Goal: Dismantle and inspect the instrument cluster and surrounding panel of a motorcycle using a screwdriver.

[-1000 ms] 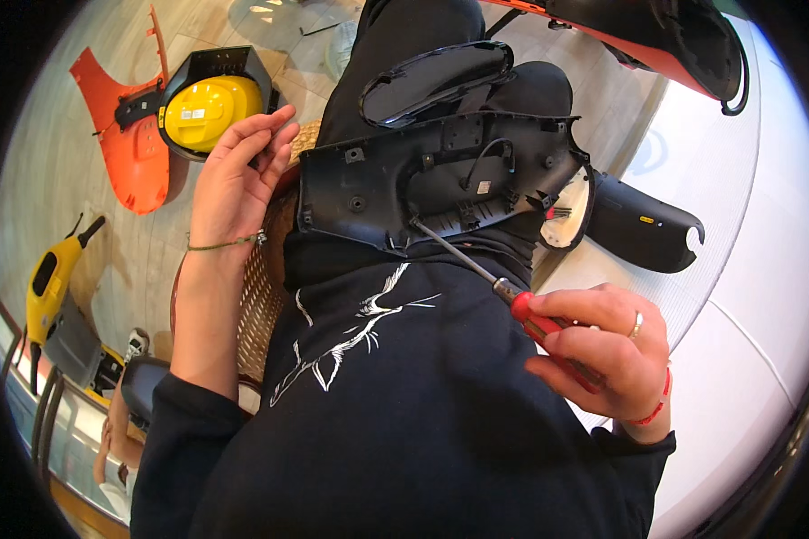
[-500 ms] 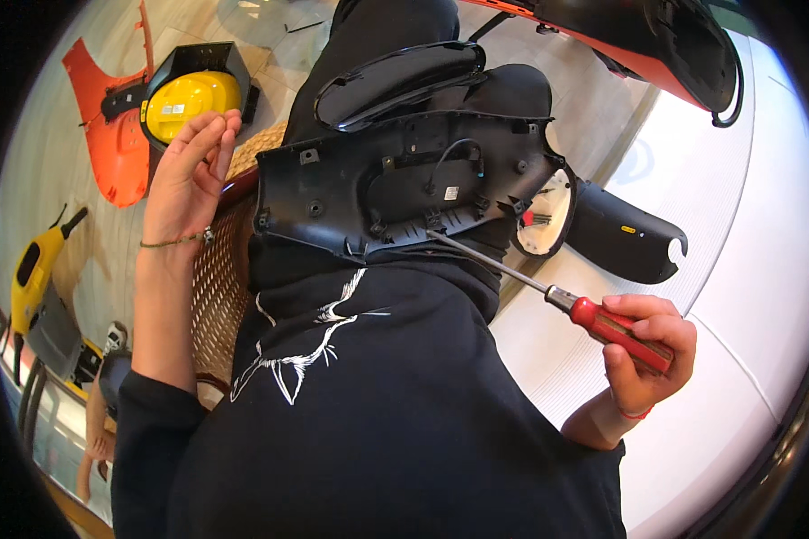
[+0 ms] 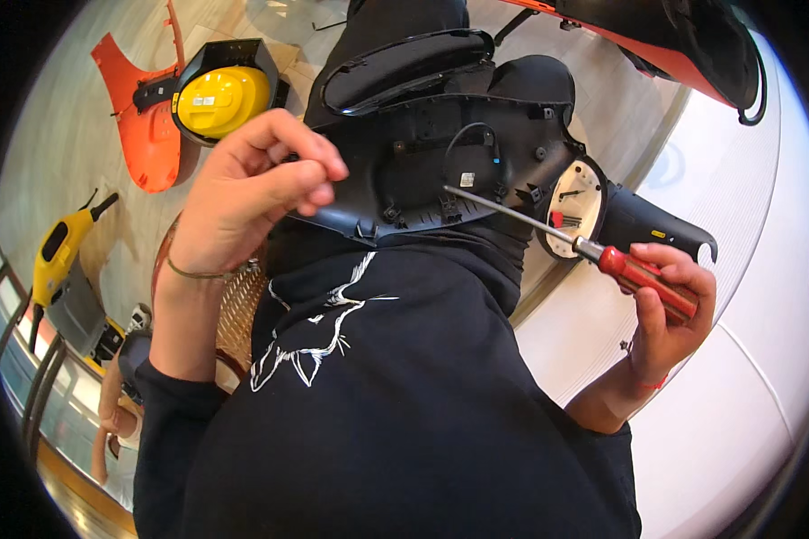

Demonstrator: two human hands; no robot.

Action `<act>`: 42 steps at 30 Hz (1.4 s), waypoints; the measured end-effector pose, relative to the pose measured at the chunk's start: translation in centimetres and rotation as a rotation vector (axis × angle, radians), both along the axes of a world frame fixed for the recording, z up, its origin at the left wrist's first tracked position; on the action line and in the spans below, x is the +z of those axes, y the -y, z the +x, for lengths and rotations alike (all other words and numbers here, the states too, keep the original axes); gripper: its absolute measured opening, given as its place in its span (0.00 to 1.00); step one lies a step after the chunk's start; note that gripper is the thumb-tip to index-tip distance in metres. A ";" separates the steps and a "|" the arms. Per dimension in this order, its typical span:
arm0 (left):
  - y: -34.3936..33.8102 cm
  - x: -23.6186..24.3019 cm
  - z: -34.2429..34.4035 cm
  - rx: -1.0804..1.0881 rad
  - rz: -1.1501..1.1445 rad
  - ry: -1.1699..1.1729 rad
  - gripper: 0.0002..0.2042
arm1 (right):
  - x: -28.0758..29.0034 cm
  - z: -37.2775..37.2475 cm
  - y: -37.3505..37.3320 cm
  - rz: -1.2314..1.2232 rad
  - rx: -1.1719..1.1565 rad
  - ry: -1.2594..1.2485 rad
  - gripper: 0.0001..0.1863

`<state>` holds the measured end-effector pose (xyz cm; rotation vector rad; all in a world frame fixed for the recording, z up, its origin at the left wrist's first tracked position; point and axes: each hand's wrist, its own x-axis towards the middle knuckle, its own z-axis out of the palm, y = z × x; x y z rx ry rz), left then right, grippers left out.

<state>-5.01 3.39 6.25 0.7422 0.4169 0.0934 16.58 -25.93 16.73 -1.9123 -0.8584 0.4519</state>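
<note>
Across my lap lies a black plastic panel [image 3: 333,175], its inner side up, with ribs, screw posts and a thin black cable [image 3: 456,144]. My right hand [image 3: 670,301] is wrapped round the red handle of a screwdriver [image 3: 548,229]. The long metal shaft points left, its tip over the panel's lower middle; whether it touches cannot be made out. Raised over the panel's left end is my left hand [image 3: 261,184], thumb and fingers drawn together in a pinch. Anything between those fingertips is hidden or too small to see.
Beyond the panel rests a glossy black oval cover [image 3: 409,72]. At right, a cream tray [image 3: 580,193] with small parts sits beside a black cover [image 3: 661,225] on a white surface. Orange panel [image 3: 144,135], yellow-and-black part [image 3: 225,99] and yellow machine [image 3: 63,256] stand left; another person's arm [image 3: 112,404] shows lower left.
My left hand has come right and turned inward over the panel's left end. The screwdriver tip has shifted slightly up and right from the panel's near edge. The whole view has shifted a little.
</note>
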 end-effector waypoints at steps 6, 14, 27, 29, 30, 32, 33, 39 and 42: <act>2.7 -0.9 2.7 -0.164 0.162 -0.202 0.09 | -1.0 0.2 0.1 0.108 -0.036 0.003 0.15; 4.2 -2.9 4.8 -0.249 0.204 -0.220 0.09 | -2.6 0.9 3.1 0.278 -0.268 -0.155 0.11; 4.8 -3.2 5.6 -0.230 -0.110 -0.272 0.08 | -3.9 1.3 4.0 0.378 -0.293 -0.120 0.13; 4.9 -3.2 5.6 -0.224 -0.120 -0.275 0.08 | -4.0 1.3 4.0 0.385 -0.282 -0.134 0.13; 5.0 -3.2 5.7 -0.228 -0.118 -0.280 0.07 | -4.0 1.3 3.9 0.384 -0.282 -0.136 0.13; 5.1 -3.2 5.7 -0.231 -0.115 -0.287 0.06 | -4.0 1.3 3.8 0.389 -0.266 -0.144 0.13; 5.2 -3.2 5.7 -0.226 -0.119 -0.280 0.06 | -4.0 1.2 3.7 0.388 -0.267 -0.146 0.13; 5.0 -3.5 5.6 -0.207 -0.176 -0.252 0.08 | -3.9 0.8 3.4 0.385 -0.288 -0.169 0.13; 5.0 -3.8 5.3 -0.201 -0.181 -0.259 0.08 | -4.0 0.8 3.6 0.388 -0.329 -0.127 0.13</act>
